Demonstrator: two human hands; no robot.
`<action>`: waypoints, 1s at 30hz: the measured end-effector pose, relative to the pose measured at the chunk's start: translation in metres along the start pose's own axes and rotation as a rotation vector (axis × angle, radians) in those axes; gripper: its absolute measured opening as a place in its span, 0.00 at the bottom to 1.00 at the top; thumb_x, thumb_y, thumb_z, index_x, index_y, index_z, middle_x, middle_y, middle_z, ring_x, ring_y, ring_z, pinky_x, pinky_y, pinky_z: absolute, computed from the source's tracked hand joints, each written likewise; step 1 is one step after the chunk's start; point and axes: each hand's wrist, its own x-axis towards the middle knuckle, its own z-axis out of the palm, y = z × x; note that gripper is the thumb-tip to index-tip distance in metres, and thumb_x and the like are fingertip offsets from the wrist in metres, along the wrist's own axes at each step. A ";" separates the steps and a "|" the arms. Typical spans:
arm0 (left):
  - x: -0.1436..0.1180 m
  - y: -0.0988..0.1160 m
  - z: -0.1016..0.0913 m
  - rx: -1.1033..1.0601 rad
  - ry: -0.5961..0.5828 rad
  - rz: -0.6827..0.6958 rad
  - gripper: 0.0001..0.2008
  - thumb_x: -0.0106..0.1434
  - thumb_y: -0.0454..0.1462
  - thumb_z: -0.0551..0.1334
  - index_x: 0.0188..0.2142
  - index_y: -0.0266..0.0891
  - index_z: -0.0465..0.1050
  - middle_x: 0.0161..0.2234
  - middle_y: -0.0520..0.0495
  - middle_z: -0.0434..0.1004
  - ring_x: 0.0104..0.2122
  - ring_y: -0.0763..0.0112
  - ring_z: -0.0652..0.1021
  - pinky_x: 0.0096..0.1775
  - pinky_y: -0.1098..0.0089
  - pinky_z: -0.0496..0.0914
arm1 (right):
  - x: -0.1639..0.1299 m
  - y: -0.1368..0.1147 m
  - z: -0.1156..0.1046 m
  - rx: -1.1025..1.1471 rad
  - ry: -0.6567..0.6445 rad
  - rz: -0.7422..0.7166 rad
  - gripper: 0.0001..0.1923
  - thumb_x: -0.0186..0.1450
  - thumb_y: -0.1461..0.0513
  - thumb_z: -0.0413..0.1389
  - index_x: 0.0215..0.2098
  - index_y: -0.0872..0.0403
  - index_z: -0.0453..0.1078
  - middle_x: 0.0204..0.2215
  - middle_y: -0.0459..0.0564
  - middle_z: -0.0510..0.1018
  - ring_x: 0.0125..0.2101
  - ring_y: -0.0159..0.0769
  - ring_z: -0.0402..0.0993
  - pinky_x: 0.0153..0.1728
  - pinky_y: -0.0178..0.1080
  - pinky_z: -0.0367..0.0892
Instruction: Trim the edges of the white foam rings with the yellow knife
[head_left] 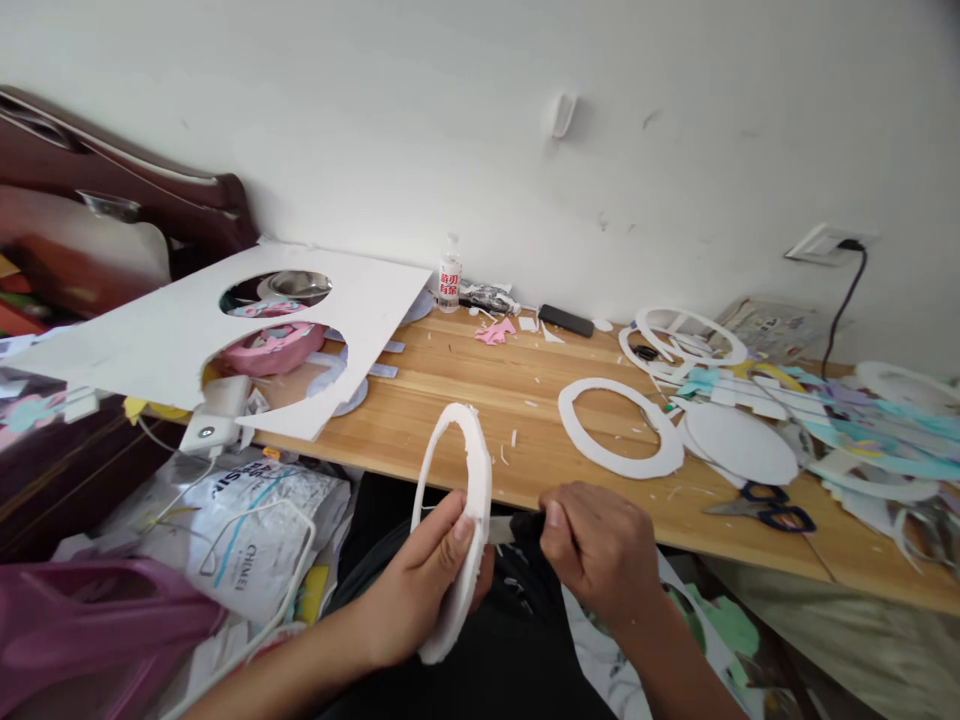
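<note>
White wall stands behind a long wooden worktop (465, 400) covered with foam pieces. Near the front edge, the left hand (420, 590) grips a white foam ring (461, 520), held on its edge, thumb pressed on the rim. The right hand (592, 550) is closed around a small knife (510, 528) whose blade touches the ring. On the worktop to the right lies another flat ring (622, 428), then a white disc (739, 445) and blue scissors (765, 505). On the left, a big white board (150, 335) with round holes rests tilted. At the far side stands a small bottle (449, 275) by the wall.
</note>
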 end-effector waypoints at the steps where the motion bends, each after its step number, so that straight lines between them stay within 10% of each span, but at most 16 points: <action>1: -0.001 0.001 0.000 0.006 -0.021 0.015 0.18 0.71 0.51 0.51 0.34 0.40 0.62 0.21 0.57 0.62 0.19 0.79 0.60 0.22 0.74 0.53 | -0.002 0.005 0.000 -0.019 0.014 0.019 0.15 0.70 0.65 0.45 0.27 0.54 0.67 0.19 0.45 0.69 0.21 0.31 0.65 0.26 0.38 0.53; 22: -0.001 -0.008 -0.001 -0.095 0.119 -0.104 0.20 0.66 0.55 0.57 0.35 0.39 0.64 0.25 0.55 0.65 0.22 0.78 0.63 0.26 0.75 0.58 | -0.001 -0.026 -0.003 0.078 -0.035 -0.055 0.13 0.68 0.65 0.45 0.27 0.53 0.65 0.19 0.46 0.68 0.23 0.34 0.63 0.28 0.39 0.52; 30: -0.002 0.004 0.002 0.009 -0.064 0.028 0.19 0.70 0.53 0.52 0.35 0.40 0.62 0.21 0.57 0.61 0.18 0.79 0.59 0.20 0.76 0.53 | 0.005 -0.013 -0.005 -0.010 0.018 -0.007 0.14 0.69 0.66 0.46 0.26 0.53 0.65 0.19 0.44 0.67 0.21 0.32 0.62 0.26 0.39 0.51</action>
